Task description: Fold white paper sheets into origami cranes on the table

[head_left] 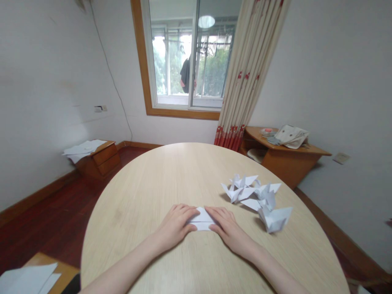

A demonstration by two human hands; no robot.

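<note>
A small white piece of folded paper lies on the round wooden table, with a crease line running across it. My left hand grips its left end, fingers on top and thumb at the near edge. At the right end, my right hand holds the paper in the same manner. Under the fingers, both ends of the paper are hidden. To the right of my right hand sit several white folded paper cranes, clustered together and partly overlapping.
The round table fills the foreground. Beyond it are a window, a curtain and a corner desk with a cloth bag. Paper sheets lie on a low cabinet at left. More sheets lie at lower left.
</note>
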